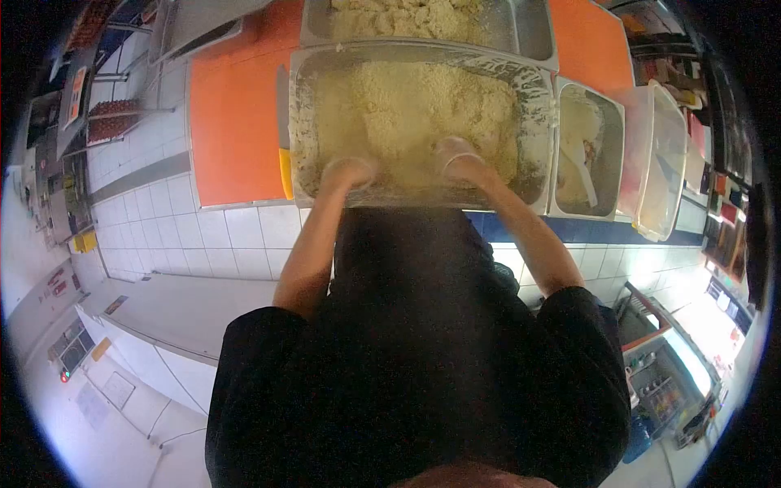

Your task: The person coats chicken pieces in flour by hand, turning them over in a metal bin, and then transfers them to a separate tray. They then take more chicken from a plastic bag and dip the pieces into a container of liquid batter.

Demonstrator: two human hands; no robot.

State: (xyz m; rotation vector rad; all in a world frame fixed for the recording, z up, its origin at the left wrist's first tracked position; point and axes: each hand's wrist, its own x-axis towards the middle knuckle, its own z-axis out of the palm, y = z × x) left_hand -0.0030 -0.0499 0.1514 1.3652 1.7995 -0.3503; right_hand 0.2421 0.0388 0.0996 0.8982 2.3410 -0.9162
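A large metal pan [533, 154] holds a pale yellow, crumbly, flour-like breading [399, 102], heaped toward its far side. My left hand [351, 172] is low in the near left part of the pan, at the breading. Its fingers are blurred and partly hidden. Nearer the middle, my right hand [460, 156] reaches into the same pan and seems to wear a thin, see-through glove. Its fingertips merge with the breading, so I cannot make out whether either hand holds anything.
Behind lies another metal pan [521, 28] of similar breading. To the right are a smaller metal pan [614, 154] with a white-handled utensil [587, 183] and a clear plastic bin [663, 163]. An orange work surface [236, 130] extends left, with a yellow object [285, 172] at the pan's edge.
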